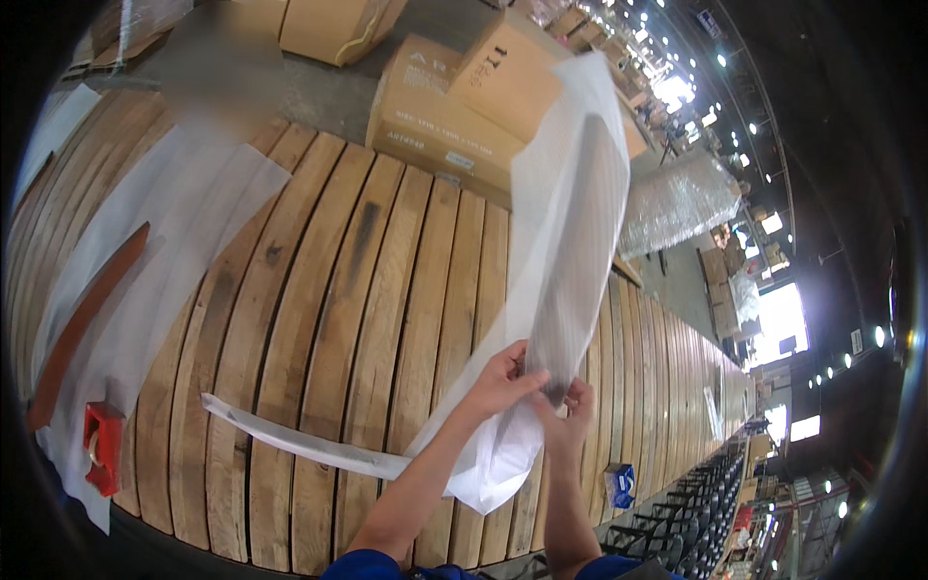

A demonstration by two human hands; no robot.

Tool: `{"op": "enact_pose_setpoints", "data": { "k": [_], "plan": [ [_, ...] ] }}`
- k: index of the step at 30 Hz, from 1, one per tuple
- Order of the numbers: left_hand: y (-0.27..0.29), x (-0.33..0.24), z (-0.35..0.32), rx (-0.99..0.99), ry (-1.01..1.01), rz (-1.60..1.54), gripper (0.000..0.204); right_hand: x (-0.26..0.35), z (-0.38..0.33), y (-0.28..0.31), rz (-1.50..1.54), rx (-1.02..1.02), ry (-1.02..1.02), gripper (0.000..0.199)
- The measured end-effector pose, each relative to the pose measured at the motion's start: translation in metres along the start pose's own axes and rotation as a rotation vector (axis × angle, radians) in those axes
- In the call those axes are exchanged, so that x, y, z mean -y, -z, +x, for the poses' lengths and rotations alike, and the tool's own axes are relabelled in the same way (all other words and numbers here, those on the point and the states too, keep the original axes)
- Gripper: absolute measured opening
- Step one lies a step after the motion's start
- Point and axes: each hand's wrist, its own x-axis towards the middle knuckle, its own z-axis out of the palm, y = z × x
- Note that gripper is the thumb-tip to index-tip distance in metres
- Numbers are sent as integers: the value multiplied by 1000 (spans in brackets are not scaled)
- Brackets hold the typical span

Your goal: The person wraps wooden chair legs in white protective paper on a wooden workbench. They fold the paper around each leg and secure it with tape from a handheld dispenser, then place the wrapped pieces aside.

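Note:
A long piece, dark through its translucent cover, lies inside a white foam sheet and stretches away from me over the slatted wooden table. At its near end my left hand grips the sheet from the left, thumb on top. My right hand holds the same end from the right, its fingers curled at the edge. Below them the foam bunches up in loose folds. Left of my forearm a narrow white-wrapped strip rests across the slats; its right end passes behind my arm.
On the left, a curved reddish-brown strip lies on another foam sheet, near a red tape dispenser. A small blue packet sits at the right. Cardboard boxes and a plastic-wrapped bundle stand beyond the table.

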Motion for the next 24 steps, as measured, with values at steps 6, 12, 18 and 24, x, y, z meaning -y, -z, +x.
{"op": "enact_pose_setpoints", "data": {
  "k": [6,12,18,24],
  "plan": [
    [-61,-30,-45,-49,29,271,56,30,108,26,895,422,-126,43],
    [-123,-62,-105,23,-141,471,48,129,180,-1,1236,934,-405,50],
    [-153,-73,-154,57,-114,608,56,197,156,45,1273,808,-305,50],
    [-163,-39,-200,-93,-33,552,57,156,102,197,1242,568,163,29]
  ]
}}
